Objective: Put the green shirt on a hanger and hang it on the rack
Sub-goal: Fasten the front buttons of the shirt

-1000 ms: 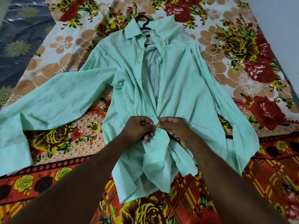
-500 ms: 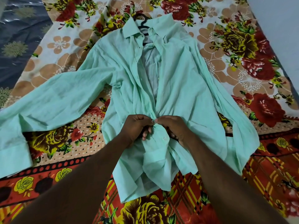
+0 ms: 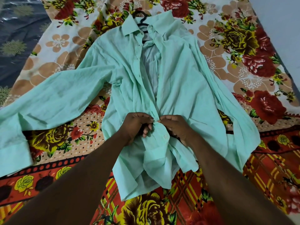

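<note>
We see the shirt (image 3: 178, 88) lying face up on the bedsheet (image 3: 243, 38), collar at the far end and hem toward us. We take the shirt as the landmark for all positions below.

The hanger (image 3: 143, 24) sits inside the shirt at the collar; only its dark hook and neck show, projecting past the collar onto the bedsheet. The front of the shirt is open from the collar down to mid-length, exposing the pale inner back panel.

One sleeve (image 3: 48, 101) extends flat to the left of the shirt body, its cuff at the left frame edge. The other sleeve runs down the right side of the body, close against it.

The left hand (image 3: 135, 125) and right hand (image 3: 176, 127) meet at the placket, on the lower half of the shirt. Each grip is clenched on the shirt: the left fingertips pinch one front edge, the right fingertips pinch the opposite edge, and the two pinches touch. A white button (image 3: 165, 136) shows on the placket just below the pinch point, toward the hem.

Below the hands, the lower front panels are bunched and folded over each other. We cannot tell whether a button sits between the fingertips.

A dark patterned fabric (image 3: 19, 30) lies beyond the left sleeve, at the far left.
</note>
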